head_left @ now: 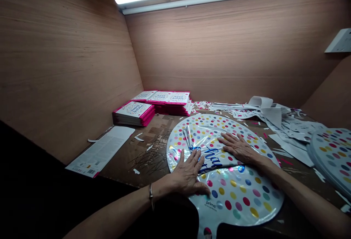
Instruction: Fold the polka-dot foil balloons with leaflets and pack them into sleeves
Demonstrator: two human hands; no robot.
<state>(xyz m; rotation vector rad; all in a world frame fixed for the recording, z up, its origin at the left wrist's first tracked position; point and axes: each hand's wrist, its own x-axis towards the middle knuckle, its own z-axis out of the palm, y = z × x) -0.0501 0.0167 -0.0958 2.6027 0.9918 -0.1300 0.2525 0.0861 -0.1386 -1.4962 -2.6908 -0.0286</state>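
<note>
A flat, uninflated foil balloon (238, 191), white with coloured dots, lies in front of me with its neck pointing toward me over the table's edge. Part of it is folded over, and this folded flap (208, 140) shows blue script lettering. My left hand (189, 173) rests open on the flap's left side, fingers spread, thumb toward the lower part of the balloon. Also open, my right hand (238, 149) lies flat on the flap's right side. Neither hand grips anything.
Stacks of pink-edged "happy birthday" packets (134, 111) stand at the back left. A printed card sleeve (105, 151) lies at the left edge. Paper strips (287, 125) litter the back right. More dotted foil balloons (334, 155) lie at the far right. Wooden panels (219, 49) enclose the table.
</note>
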